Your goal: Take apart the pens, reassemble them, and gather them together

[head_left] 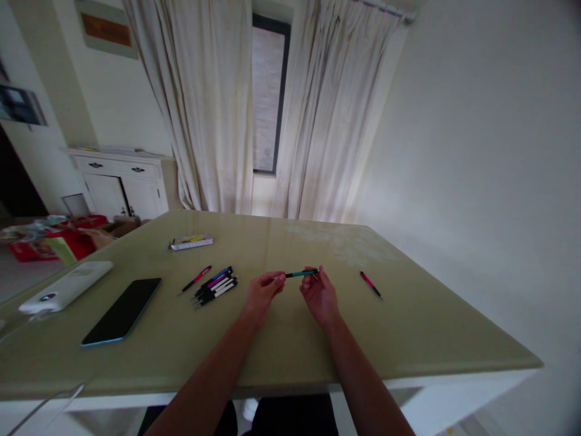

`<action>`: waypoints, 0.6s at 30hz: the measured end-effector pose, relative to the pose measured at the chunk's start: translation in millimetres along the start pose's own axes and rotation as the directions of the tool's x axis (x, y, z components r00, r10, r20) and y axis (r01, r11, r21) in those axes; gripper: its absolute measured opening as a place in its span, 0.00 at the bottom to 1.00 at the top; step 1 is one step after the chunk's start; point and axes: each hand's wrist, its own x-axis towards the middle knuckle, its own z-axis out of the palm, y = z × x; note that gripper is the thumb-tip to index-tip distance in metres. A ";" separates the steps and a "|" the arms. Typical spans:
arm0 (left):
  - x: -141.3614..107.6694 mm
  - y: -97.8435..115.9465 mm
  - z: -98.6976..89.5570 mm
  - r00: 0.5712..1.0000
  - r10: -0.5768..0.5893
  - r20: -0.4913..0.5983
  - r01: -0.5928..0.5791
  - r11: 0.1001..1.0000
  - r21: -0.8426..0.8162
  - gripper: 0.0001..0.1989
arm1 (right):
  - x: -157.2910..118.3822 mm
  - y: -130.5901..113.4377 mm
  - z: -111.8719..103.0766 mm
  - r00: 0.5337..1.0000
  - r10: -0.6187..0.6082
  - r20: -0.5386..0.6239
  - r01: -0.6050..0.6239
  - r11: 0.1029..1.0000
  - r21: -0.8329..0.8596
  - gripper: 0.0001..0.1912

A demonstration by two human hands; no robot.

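Between my two hands a green and black pen point(299, 274) is held level above the table. My left hand point(264, 293) pinches its left end, and the fingers of my right hand point(320, 295) close around its right end. To the left lies a bunch of several pens point(215, 287) with white, blue, purple and black barrels, side by side. One red and black pen point(196, 279) rests just left of that bunch. Another pink and black pen point(371, 284) lies alone to the right of my right hand.
On the pale green table point(281, 357) a dark-screened phone point(122, 312) lies at the left. Beyond it are a white device with a cable point(68, 287) and a small box point(191, 242). A wall point(476, 181) borders the table's right side, with curtains point(204, 121) behind.
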 end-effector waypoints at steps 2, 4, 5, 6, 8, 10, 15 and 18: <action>-0.6 0.2 0.6 1.000 0.009 0.014 -0.010 1.000 0.017 0.20 | 0.2 -0.2 -0.5 1.000 0.002 -0.017 -0.002 0.999 0.038 0.18; -1.1 0.8 0.9 1.000 0.012 0.013 -0.012 1.000 0.025 0.20 | 0.0 -0.4 -0.2 1.000 0.010 -0.024 -0.008 0.997 0.081 0.16; -1.3 0.9 1.1 1.000 0.013 0.013 -0.013 1.000 0.028 0.20 | -0.2 -0.5 0.3 1.000 0.012 -0.023 -0.010 0.995 0.099 0.16; -1.4 0.7 1.3 1.000 0.014 0.013 -0.014 0.999 0.032 0.20 | -0.4 -0.7 0.8 1.000 0.014 -0.021 -0.012 0.993 0.115 0.16; -1.6 -0.2 1.7 1.000 0.016 0.020 -0.017 0.999 0.045 0.20 | -0.6 -1.3 2.0 0.999 0.022 -0.023 -0.018 0.990 0.142 0.16; -1.6 -1.4 2.1 1.000 0.016 0.026 -0.017 0.998 0.060 0.20 | -0.6 -2.3 2.6 0.999 0.035 -0.039 -0.028 0.987 0.156 0.16; -1.2 -0.5 1.7 1.000 0.016 0.015 -0.017 0.998 0.056 0.21 | 0.4 -2.5 0.0 0.997 0.021 -0.077 -0.010 0.990 0.138 0.14; -0.7 1.2 0.9 1.000 0.006 0.011 -0.007 0.998 0.070 0.22 | 1.4 -1.2 -3.0 0.997 0.017 -0.069 -0.005 0.985 0.172 0.11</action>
